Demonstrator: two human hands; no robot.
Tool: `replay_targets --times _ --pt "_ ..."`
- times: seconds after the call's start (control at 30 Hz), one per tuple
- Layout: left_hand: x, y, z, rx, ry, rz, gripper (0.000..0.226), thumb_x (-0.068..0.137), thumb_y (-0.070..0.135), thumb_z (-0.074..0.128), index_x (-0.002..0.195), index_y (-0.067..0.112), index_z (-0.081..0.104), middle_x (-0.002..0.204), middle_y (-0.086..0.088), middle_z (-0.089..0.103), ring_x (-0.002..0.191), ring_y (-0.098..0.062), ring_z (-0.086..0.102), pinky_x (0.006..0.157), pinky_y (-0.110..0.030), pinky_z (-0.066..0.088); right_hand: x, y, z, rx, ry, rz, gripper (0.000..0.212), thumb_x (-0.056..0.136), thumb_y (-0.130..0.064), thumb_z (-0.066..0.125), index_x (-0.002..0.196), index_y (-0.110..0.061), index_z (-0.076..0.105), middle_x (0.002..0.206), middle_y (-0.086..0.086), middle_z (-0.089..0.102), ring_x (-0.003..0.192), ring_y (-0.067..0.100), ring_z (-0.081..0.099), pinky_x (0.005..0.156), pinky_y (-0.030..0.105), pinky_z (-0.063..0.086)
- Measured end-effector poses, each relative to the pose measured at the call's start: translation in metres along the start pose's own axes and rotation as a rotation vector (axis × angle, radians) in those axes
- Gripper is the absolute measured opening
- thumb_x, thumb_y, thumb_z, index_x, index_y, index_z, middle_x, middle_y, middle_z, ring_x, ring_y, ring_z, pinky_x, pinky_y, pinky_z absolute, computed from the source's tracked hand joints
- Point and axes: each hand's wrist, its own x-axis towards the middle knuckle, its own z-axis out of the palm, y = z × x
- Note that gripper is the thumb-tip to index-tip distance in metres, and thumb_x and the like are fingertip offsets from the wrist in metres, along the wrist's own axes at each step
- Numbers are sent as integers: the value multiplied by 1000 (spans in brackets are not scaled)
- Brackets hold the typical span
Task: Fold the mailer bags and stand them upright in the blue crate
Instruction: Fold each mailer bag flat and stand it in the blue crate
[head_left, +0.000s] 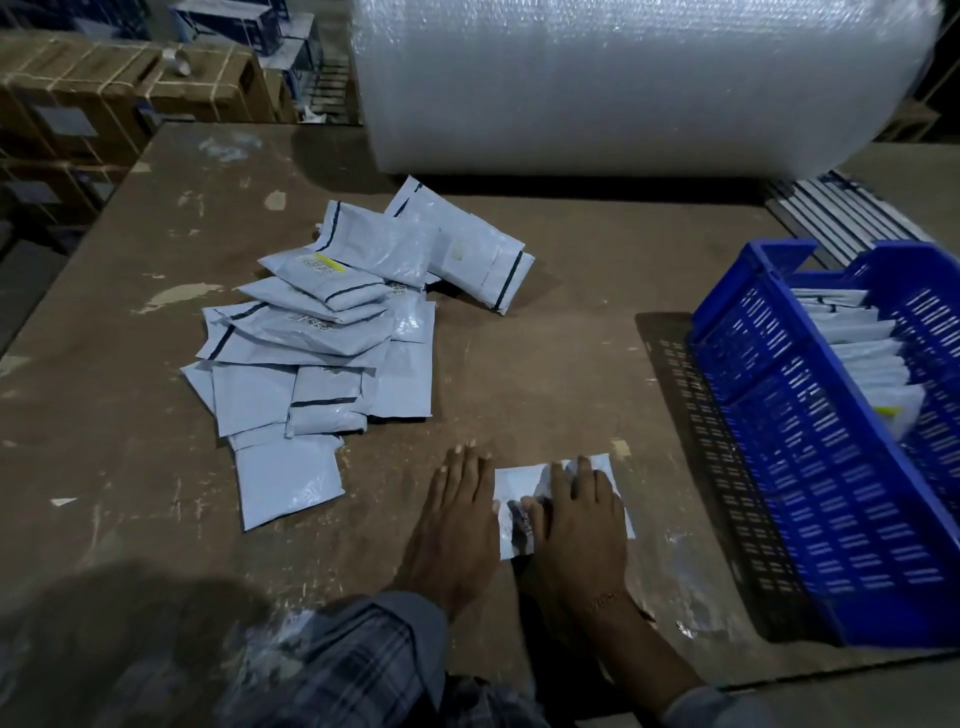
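A big brown table (571, 322) fills most of the view. At its far edge lies a huge roll of bubble wrap (639, 78). On the right side of the table stands the blue crate (810, 467), with folded mailer bags (862, 353) standing up in a row inside it. Left of the middle is a loose pile of grey mailer bags (332, 332), lying flat and overlapping each other. Stacked cardboard boxes (104, 98) sit beyond the table on the far left.

Near the front edge, between the pile and the crate, lies one white mailer bag (519, 499). The right hand (576, 525) rests flat on top of it, fingers spread and pressing down. The left hand (457, 514) lies flat on the table just beside the bag's left edge, fingers straight and close together. A plaid sleeve (358, 660) covers the left arm.
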Motion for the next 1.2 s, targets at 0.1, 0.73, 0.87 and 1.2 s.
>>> replay_targets --times 0.1,0.73,0.87,1.2 --pt "10 2 4 -7 -49 -36 67 109 39 11 166 5 21 175 -15 7 162 -34 7 129 -53 23 23 17 1 -35 74 -36 66 102 -55 34 153 -16 45 162 23 34 154 43 22 125 51 17" --pt "26 16 8 90 -34 -57 63 112 49 25 169 31 6 177 -7 1 164 -26 -2 131 -49 15 57 42 33 -2 7 -329 61 104 -39 39 163 -32 26 172 14 10 159 36 5 121 60 22" --pt "25 28 12 137 -20 -69 64 111 48 6 169 22 15 177 -12 5 163 -32 5 130 -52 18 60 41 38 1 6 -332 61 104 -38 38 163 -32 24 172 15 10 159 38 6 121 61 21" --pt "29 27 17 135 -42 -95 68 110 44 14 168 10 12 176 -16 6 162 -35 7 130 -51 18 32 50 38 29 -8 -345 61 106 -38 37 164 -26 22 173 12 9 160 34 5 126 57 14"
